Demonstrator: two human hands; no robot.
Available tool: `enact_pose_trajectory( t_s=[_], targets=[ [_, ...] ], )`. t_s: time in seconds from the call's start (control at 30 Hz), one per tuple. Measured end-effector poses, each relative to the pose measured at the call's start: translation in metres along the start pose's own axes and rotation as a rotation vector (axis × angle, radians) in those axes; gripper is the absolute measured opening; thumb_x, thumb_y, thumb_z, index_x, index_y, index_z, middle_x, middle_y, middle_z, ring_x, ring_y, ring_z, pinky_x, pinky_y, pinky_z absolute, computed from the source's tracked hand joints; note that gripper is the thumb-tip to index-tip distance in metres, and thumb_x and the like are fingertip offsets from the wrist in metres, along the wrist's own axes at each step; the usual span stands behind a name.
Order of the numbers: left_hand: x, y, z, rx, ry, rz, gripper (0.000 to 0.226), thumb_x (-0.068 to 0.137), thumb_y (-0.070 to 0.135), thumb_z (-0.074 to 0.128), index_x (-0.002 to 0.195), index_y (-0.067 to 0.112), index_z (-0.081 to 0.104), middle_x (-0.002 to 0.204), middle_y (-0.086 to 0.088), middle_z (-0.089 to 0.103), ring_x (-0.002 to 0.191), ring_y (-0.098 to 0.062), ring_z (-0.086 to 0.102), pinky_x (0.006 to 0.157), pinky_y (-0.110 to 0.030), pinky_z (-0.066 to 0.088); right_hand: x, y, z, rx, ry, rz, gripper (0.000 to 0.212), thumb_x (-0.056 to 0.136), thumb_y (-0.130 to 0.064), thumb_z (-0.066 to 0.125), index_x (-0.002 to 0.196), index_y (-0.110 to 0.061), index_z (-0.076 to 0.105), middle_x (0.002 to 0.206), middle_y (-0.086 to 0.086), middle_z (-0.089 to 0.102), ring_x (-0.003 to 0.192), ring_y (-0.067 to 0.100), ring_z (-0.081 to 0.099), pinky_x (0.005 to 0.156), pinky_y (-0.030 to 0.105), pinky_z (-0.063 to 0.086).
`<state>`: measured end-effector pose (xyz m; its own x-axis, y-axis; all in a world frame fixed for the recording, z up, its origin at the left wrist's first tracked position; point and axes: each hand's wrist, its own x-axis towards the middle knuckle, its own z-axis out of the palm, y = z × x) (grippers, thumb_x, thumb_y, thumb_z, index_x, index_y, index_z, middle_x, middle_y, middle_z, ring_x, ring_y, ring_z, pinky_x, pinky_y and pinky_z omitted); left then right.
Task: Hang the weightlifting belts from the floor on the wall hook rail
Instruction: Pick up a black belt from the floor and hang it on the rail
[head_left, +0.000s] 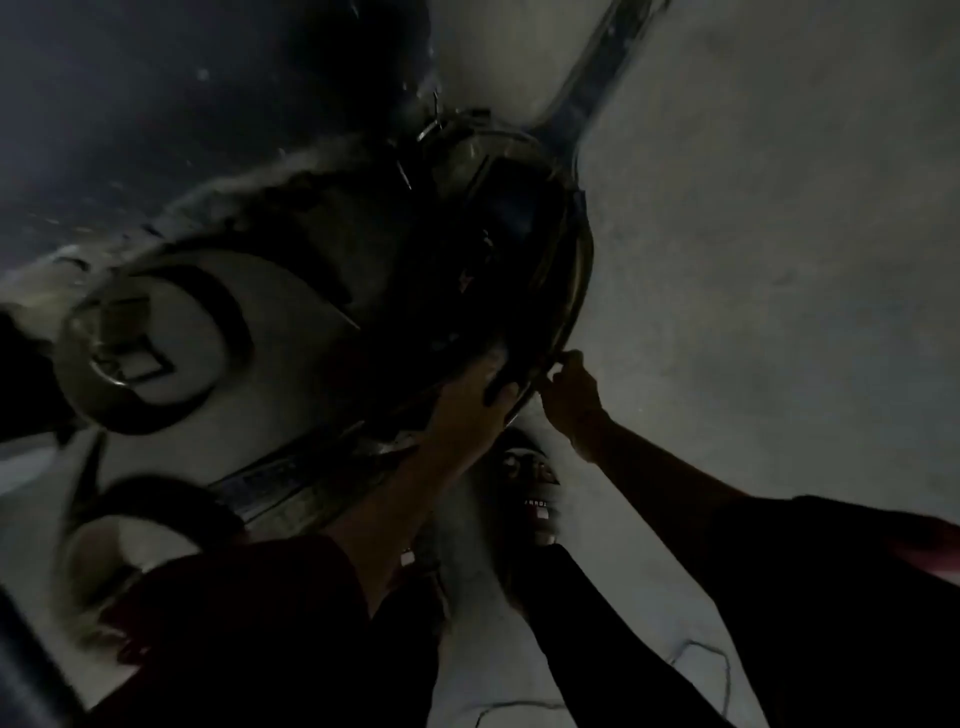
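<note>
Beside the pale wall (779, 208), both hands pinch the dark coiled belt's (519, 249) lower rim: left hand (470, 400) underneath, right hand (569, 387) alongside.

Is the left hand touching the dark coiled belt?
Touching. The head view shows the left hand pressed against the lower edge of the dark coiled belt, its fingers overlapping the edge, though the frame is dim and blurred.

Very dim, motion-blurred throughout; wide-angle bending at the edges
</note>
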<state>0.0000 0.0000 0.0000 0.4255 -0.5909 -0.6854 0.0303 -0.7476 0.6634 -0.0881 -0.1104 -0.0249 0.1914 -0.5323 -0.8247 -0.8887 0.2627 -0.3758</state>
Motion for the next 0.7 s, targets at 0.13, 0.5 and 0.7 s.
enact_pose_trajectory(
  t_s=[0.13, 0.5, 0.7],
  targets=[
    [0.033, -0.029, 0.030, -0.044, -0.029, 0.007, 0.049, 0.097, 0.021, 0.057, 0.144, 0.012, 0.044, 0.145, -0.007, 0.050, 0.136, -0.013, 0.042, 0.098, -0.006, 0.028, 0.056, 0.010, 0.021, 0.054, 0.127, 0.024, 0.061, 0.092, -0.032, 0.060, 0.138, -0.007, 0.028, 0.126, 0.018, 0.055, 0.107, 0.032, 0.057, 0.089, 0.047, 0.053],
    [0.015, -0.051, 0.054, -0.014, -0.120, -0.065, 0.063, 0.092, 0.020, 0.065, 0.148, 0.013, 0.036, 0.149, -0.008, 0.045, 0.139, -0.022, 0.041, 0.099, -0.013, 0.029, 0.049, 0.014, 0.013, -0.096, 0.189, -0.039, 0.044, 0.093, -0.018, 0.056, 0.128, 0.001, 0.038, 0.113, 0.024, 0.062, 0.103, 0.040, 0.062, 0.083, 0.051, 0.055],
    [-0.030, 0.013, 0.026, 0.002, -0.004, -0.060, 0.051, 0.092, 0.016, 0.065, 0.139, 0.011, 0.048, 0.119, 0.003, 0.059, 0.108, -0.013, 0.057, 0.068, 0.003, 0.037, -0.044, -0.029, -0.004, -0.031, 0.218, -0.115, 0.048, 0.090, -0.011, 0.061, 0.132, -0.003, 0.039, 0.109, 0.018, 0.065, 0.096, 0.032, 0.065, 0.069, 0.035, 0.054]
  ],
)
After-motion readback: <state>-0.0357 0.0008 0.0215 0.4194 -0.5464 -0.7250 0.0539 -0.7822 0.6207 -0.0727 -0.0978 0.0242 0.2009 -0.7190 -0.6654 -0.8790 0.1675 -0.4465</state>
